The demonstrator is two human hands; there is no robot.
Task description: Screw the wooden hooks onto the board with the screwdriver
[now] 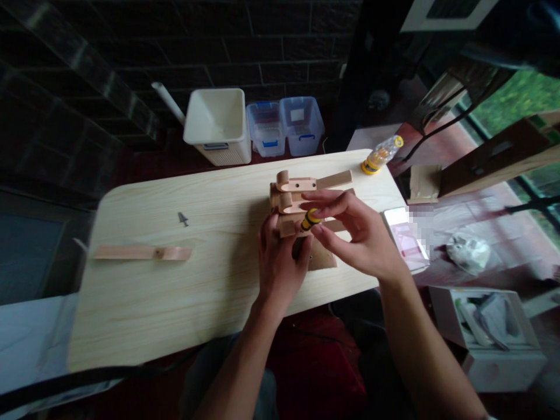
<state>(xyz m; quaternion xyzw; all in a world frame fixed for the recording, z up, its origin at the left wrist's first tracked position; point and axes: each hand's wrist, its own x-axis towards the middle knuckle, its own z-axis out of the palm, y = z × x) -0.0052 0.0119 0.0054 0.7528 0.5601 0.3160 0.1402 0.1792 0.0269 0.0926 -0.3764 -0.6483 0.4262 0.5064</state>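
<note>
A wooden assembly (299, 184) with curled pieces and dark screw heads sits on the table, right of the middle. My left hand (282, 256) grips its near-left side, thumb and fingers around the nearest piece. Between the thumb and fingers of my right hand (356, 233) is a short yellow-and-black screwdriver (310, 218). It is tilted, its lower end pointing down at the nearest wooden piece beside my left thumb. The tip is too small to make out. Part of the assembly is hidden behind both hands.
On the table (131, 315) lie a loose wooden strip (142, 252) and small dark metal pieces (182, 219) at left. A clear yellow-ended bottle (382, 155) stands at the back right corner, a phone-like device (405, 239) at the right edge. Bins (216, 125) stand beyond the far edge.
</note>
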